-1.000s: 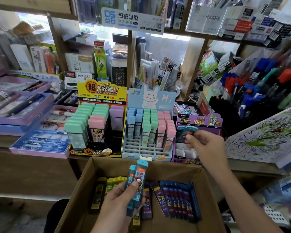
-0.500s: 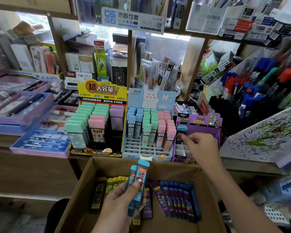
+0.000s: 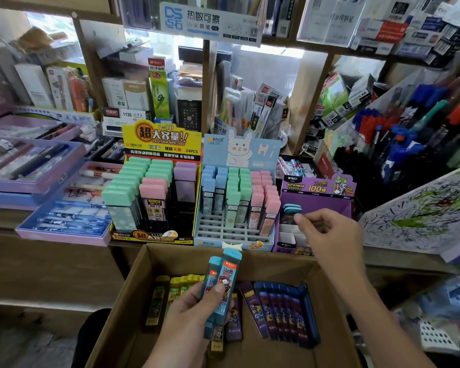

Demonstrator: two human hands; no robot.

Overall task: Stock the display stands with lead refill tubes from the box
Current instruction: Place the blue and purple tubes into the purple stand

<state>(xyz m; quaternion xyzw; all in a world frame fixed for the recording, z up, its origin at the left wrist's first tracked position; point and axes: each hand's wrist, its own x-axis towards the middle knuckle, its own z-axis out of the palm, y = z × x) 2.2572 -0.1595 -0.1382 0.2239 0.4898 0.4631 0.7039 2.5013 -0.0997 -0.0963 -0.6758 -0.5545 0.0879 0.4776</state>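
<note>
A cardboard box [image 3: 128, 296] in front of me holds rows of lead refill tubes: yellow ones [image 3: 181, 285] on the left, dark blue ones [image 3: 284, 314] on the right. Above the box, my left hand [image 3: 186, 312] grips a few teal tubes [image 3: 222, 285] upright. On the shelf behind it stands a purple display stand [image 3: 316, 203] with teal tubes [image 3: 291, 209] in its back-left slot. My right hand [image 3: 329, 235] hovers over this stand with curled fingers. Its fingertips are just right of those tubes' caps and hold nothing.
Left of the purple stand are a blue rabbit stand [image 3: 239, 208] with pastel tubes and a yellow stand [image 3: 154, 192] with green and pink cases. Purple pen trays [image 3: 61, 229] lie at the left. Marker racks [image 3: 422, 134] and a scribbled pad [image 3: 422, 213] crowd the right.
My right hand lowered a teal tube into the purple stand's back-left slot, let go of it and drew slightly to the right. My left hand stayed in place with its tubes.
</note>
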